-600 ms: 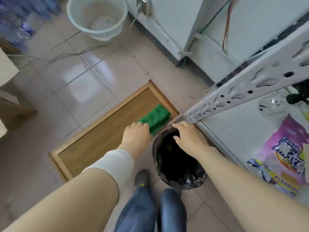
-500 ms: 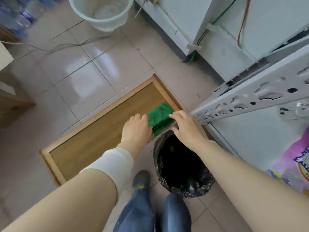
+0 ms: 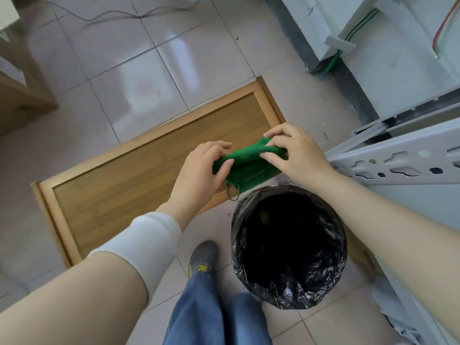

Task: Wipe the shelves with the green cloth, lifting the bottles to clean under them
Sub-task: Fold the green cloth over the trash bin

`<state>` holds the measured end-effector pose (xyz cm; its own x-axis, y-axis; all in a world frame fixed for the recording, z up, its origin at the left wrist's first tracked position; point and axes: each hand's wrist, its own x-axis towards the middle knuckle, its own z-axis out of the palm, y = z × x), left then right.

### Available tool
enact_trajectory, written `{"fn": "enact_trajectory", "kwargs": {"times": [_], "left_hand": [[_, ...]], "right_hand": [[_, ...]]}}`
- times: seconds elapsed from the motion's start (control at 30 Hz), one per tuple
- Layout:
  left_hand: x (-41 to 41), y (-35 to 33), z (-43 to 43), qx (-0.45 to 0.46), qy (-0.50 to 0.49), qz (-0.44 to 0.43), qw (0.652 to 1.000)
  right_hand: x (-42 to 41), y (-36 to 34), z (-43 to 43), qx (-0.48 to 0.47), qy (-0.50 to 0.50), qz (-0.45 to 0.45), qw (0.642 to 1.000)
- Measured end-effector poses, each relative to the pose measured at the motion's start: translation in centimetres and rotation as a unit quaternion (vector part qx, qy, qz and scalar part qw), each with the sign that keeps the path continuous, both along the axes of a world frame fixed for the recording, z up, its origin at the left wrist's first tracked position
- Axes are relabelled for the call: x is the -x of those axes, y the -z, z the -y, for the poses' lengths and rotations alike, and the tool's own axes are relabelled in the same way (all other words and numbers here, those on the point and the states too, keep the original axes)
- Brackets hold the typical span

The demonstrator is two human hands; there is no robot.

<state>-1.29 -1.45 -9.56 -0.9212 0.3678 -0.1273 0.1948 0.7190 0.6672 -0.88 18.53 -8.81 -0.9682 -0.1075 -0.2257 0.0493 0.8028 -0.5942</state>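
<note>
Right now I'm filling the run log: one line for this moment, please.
stage: handling cloth | green cloth: held by left hand and right hand | location: above black-lined bin | shelf wiping: paused

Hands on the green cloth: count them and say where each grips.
2. The left hand pinches the green cloth at its left end; the right hand pinches its right end, above the black-lined bin. None appears hidden.
</note>
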Motion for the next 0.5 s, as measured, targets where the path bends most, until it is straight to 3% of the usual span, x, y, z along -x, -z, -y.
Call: {"fn": "enact_trajectory", "kwargs": {"times": [0.07,0.13,0.2,0.27,0.33,0.5], "left_hand": [[-0.3,-1.7,-0.6,-0.081,-0.072,0.073,0.991],[-0.6,-3.6,-1.2,-0.138,-0.096,0.108,0.980],[-0.9,-5.3,-1.9,-0.196,-0.098,0.150,0.964],[-1.4,-6.5,-2.6,-0.255,-0.098,0.205,0.940],[-2.0,-6.9,-3.3,-0.284,-0.095,0.254,0.920],[-4.4,-6.4,-4.4,-0.275,-0.078,0.356,0.890]], "right_hand": [[-0.4,-1.6,-0.1,0.078,0.054,0.055,0.994],[-1.2,-3.1,-0.6,0.209,0.126,0.136,0.960],[-2.6,-4.3,-1.3,0.377,0.214,0.203,0.878],[-4.5,-5.1,-1.8,0.484,0.272,0.237,0.797],[-6.8,-5.4,-2.0,0.521,0.281,0.240,0.769],[-12.4,-5.2,-1.8,0.529,0.336,0.254,0.737]]}}
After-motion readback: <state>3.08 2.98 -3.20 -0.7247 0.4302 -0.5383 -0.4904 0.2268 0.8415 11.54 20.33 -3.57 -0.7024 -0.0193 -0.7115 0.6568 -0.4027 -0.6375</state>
